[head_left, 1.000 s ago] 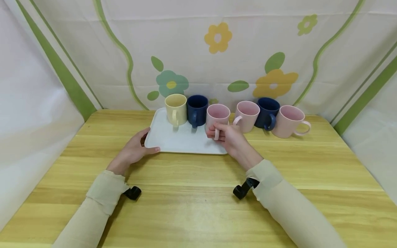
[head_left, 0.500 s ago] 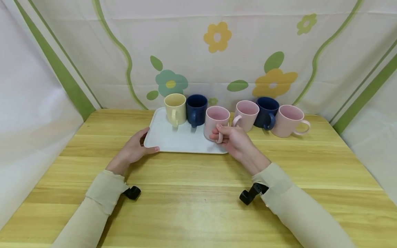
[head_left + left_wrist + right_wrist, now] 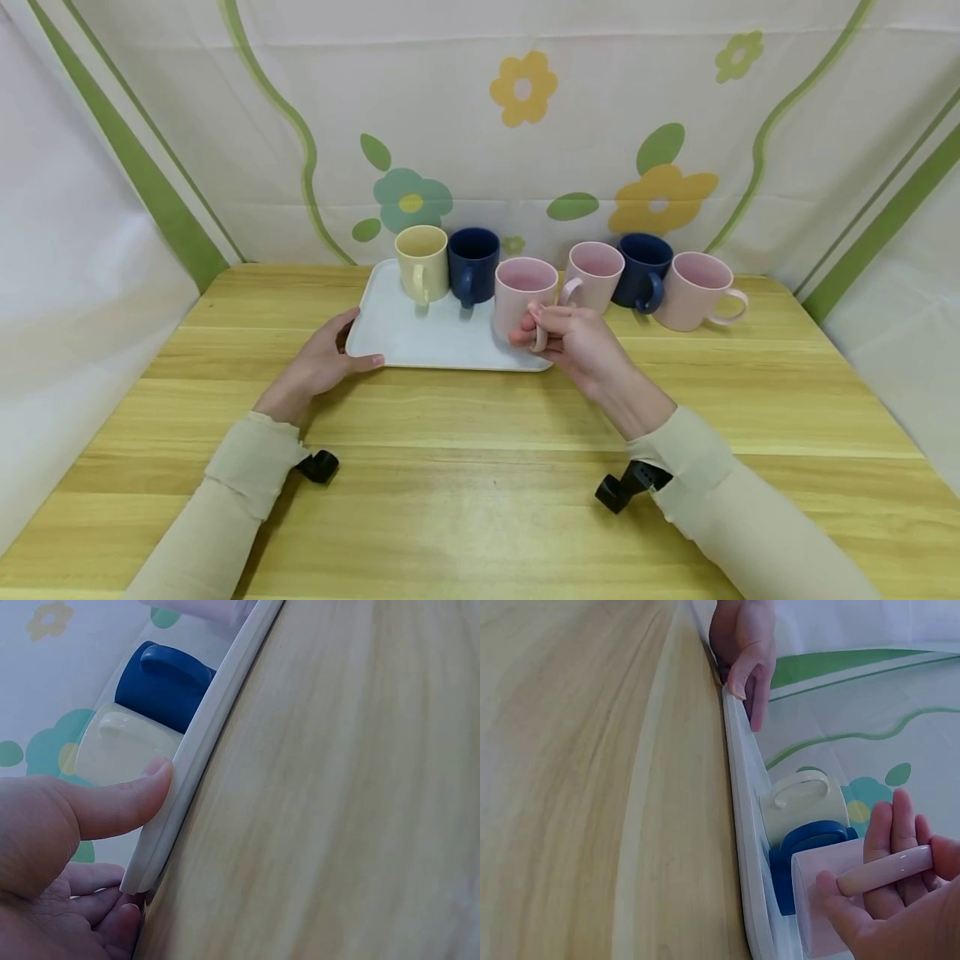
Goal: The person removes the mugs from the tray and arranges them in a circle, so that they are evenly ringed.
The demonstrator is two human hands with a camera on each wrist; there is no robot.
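Observation:
My left hand (image 3: 318, 358) holds the front left corner of a white tray (image 3: 420, 343), the thumb over its front rim and the other fingers by its left side. At the tray's right end, my right hand (image 3: 588, 346) pinches the handle of a pink mug (image 3: 512, 304). That mug is upright; whether its base touches the tray is unclear. A pale yellow mug (image 3: 409, 273) and a navy mug (image 3: 483, 282) stand side by side at the back of the tray. In the right wrist view, fingers and thumb close on the pink handle (image 3: 885, 871).
Right of the tray, a second pink mug (image 3: 600, 287), another navy mug (image 3: 633, 279) and a third pink mug (image 3: 682, 304) stand in a row on the wooden table (image 3: 450, 483). A flowered curtain (image 3: 465, 100) hangs close behind the mugs.
My right hand has drawn slightly toward me and to the right. The pink mug came a little nearer, its handle swinging rightward. The left hand and tray have stayed put.

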